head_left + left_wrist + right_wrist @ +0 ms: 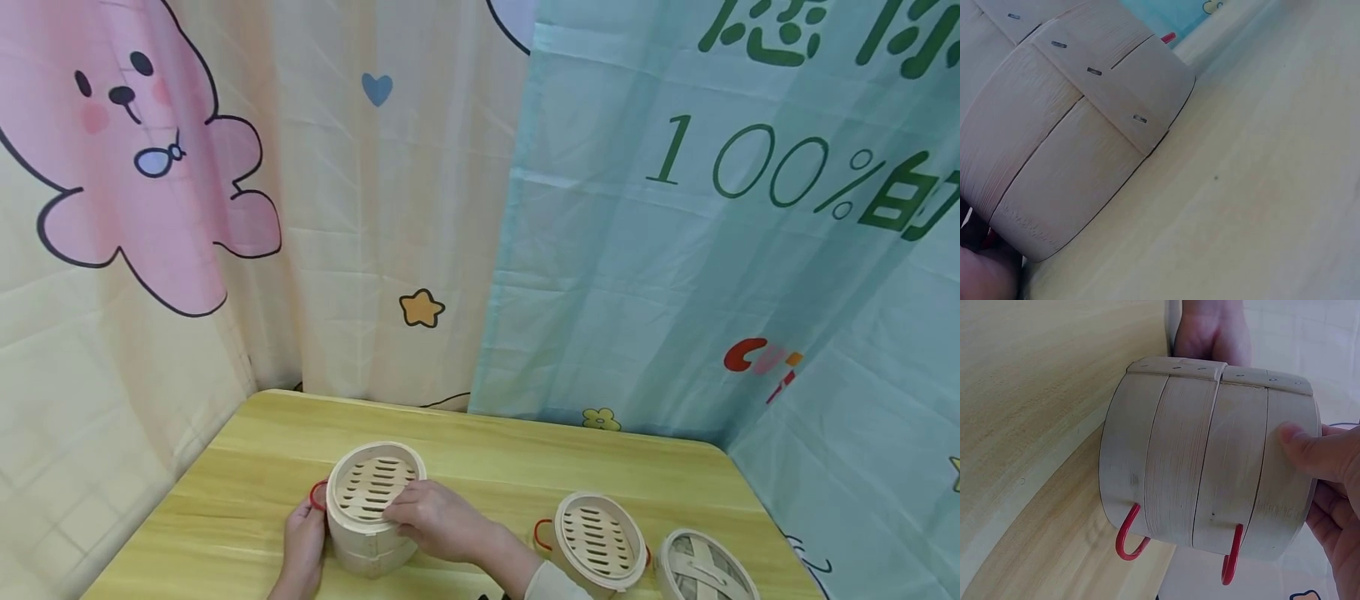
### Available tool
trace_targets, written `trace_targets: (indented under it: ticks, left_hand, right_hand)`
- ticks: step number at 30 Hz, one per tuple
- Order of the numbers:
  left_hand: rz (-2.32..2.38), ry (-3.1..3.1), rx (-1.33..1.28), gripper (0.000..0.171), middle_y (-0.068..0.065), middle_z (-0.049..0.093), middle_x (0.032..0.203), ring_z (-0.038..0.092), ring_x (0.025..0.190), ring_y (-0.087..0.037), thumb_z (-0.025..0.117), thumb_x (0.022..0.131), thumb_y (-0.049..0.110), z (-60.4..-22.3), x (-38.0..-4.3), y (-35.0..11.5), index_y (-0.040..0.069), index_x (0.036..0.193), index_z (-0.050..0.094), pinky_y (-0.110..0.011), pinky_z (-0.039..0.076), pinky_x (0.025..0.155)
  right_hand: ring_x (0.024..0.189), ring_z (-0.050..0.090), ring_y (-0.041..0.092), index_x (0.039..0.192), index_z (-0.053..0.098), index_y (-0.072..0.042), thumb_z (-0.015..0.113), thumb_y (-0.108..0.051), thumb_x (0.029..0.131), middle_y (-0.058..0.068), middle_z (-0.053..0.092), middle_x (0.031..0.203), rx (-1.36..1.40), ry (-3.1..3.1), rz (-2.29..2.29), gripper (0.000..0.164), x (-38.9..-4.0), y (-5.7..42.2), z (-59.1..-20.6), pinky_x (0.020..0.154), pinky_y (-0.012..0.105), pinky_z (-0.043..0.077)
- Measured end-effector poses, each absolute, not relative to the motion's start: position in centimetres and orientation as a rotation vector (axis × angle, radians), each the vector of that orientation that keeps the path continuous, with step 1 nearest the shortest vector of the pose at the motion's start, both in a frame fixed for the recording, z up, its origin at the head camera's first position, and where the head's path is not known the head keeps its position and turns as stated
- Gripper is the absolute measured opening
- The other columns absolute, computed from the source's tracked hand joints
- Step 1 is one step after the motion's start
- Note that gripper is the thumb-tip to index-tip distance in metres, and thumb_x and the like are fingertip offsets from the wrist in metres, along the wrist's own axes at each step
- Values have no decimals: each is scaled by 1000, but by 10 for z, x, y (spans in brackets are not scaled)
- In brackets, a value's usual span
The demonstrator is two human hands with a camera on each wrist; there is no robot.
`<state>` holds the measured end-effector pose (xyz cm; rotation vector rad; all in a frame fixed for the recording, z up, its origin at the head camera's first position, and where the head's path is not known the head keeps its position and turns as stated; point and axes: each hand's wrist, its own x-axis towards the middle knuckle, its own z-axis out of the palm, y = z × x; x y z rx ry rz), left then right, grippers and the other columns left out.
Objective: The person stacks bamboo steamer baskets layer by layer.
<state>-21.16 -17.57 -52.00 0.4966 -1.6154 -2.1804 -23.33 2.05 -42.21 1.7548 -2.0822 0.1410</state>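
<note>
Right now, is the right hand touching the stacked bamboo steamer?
Touching. The right wrist view shows the right hand's thumb pressed flat against the stacked bamboo steamer top tier's wall.

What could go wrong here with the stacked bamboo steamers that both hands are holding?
The two-tier steamer stack is held only at its sides by the left hand and the right hand; the upper tier might slide off the lower one. A third steamer and a lid sit close by the right forearm, which might knock them.
</note>
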Motion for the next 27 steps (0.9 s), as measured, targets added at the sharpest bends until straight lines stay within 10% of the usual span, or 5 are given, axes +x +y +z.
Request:
trace_targets:
  ticks: [27]
  left_hand:
    - [-2425, -1396, 339, 32, 8, 50, 62, 45, 58, -3, 39, 89, 32, -517, -209, -184, 20, 70, 62, -17, 38, 54]
  right_hand:
    - [92, 47, 4, 96, 61, -13, 68, -16, 70, -7, 57, 93, 1751, -2095, 164, 28, -235, 21, -418, 89, 19, 29]
